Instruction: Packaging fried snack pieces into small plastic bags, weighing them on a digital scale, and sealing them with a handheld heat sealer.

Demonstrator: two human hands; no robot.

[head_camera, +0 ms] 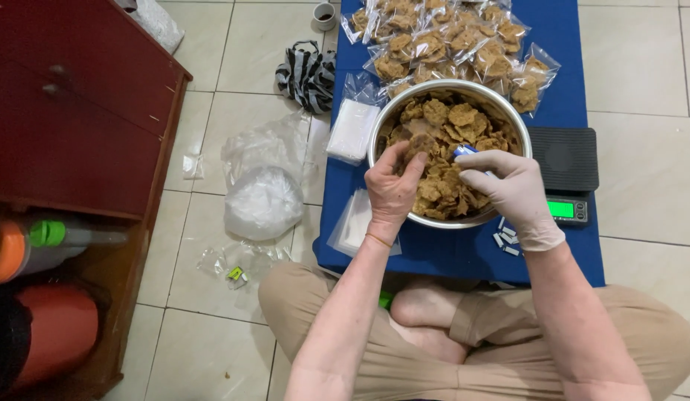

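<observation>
Your bare left grip (pixel 392 186) curls loosely over brown chips (pixel 445 141) in the steel bowl (pixel 449 152); your gloved right grip (pixel 508 189) pinches a small blue-white packet (pixel 464 151) above them. The bowl sits mid-counter (pixel 449 256), the scale (pixel 566 169) at its right edge, bagged chips (pixel 449 41) along the far edge.
</observation>
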